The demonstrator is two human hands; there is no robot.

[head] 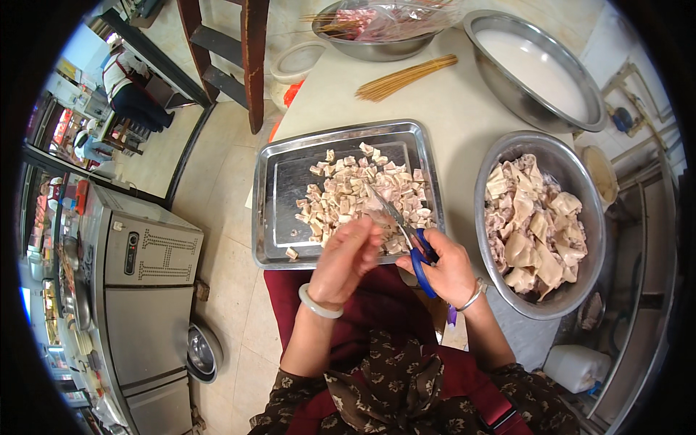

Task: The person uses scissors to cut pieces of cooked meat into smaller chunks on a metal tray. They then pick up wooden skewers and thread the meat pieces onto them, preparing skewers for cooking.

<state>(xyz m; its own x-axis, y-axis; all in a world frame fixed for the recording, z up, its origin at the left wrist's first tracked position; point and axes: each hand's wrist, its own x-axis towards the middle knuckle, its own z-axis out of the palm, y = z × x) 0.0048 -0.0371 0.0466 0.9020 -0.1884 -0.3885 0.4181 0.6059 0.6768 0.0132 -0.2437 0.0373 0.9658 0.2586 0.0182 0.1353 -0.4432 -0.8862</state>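
Observation:
My right hand [448, 266] grips the blue handles of a pair of scissors [405, 225], whose blades point up and left over a rectangular metal tray [288, 179]. Beside them, my left hand [350, 258] is slightly blurred; a thin pale piece seems to be at its fingertips near the blades, and its hold on it is unclear. Small cut pieces of pale meat or skin [342, 190] lie heaped in the tray. To the right, a steel bowl [484, 228] holds larger pale folded sheets [530, 228] of similar stuff.
A bundle of wooden skewers [408, 77] lies on the pale table [326, 92] behind the tray. Past it stand a bowl of skewered meat under plastic [380, 50] and a basin of whitish liquid [489, 70]. A wooden ladder [253, 65] and a steel cabinet [149, 326] are at left; a person [128, 87] stands farther off.

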